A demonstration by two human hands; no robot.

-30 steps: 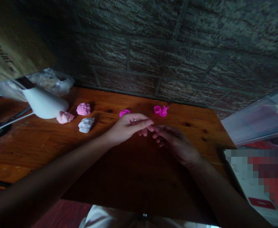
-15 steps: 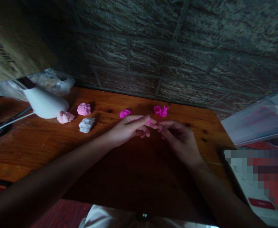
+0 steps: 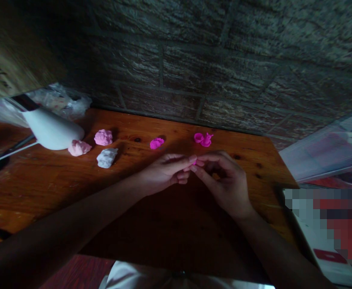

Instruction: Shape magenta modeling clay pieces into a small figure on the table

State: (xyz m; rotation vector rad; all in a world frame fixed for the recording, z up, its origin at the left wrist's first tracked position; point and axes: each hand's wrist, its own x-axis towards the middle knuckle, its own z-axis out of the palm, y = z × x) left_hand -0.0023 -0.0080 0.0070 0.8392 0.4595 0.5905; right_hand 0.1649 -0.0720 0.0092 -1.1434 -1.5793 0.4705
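Between my two hands is a small piece of bright pink modelling clay, mostly covered by fingertips. My left hand pinches it between thumb and fingers, with the other fingers curled. Thumb and forefinger of my right hand close on the same piece from the right. Beyond the hands, a bright pink lump of clay lies on the wooden table. Farther right sits a small bright pink shaped clay figure with a rounded, cup-like part.
At left lie a light pink lump, a paler pink lump and a white lump, near a white lamp base with its cord. A brick-patterned wall rises behind. A cardboard box overhangs the upper left.
My right thumb and forefinger have come onto the pink clay piece held in the left hand. Both hands sit slightly lower, and the bright pink lump behind them shows fully.
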